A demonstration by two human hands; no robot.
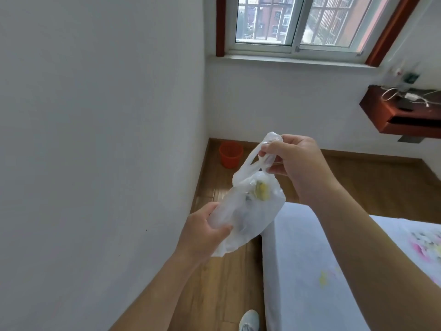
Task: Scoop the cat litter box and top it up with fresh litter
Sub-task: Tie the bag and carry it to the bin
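A thin white plastic bag hangs in the air between my hands, with something yellow and grey showing through its side. My left hand grips the bag's lower body from the left. My right hand pinches the bunched handles at the top, fingers curled round them. No litter box, scoop or litter shows in the head view.
An orange plastic basket stands on the wooden floor in the corner under the window. A white wall runs along the left. A bed with a pale sheet fills the lower right. A red-brown wall shelf with cables hangs at right.
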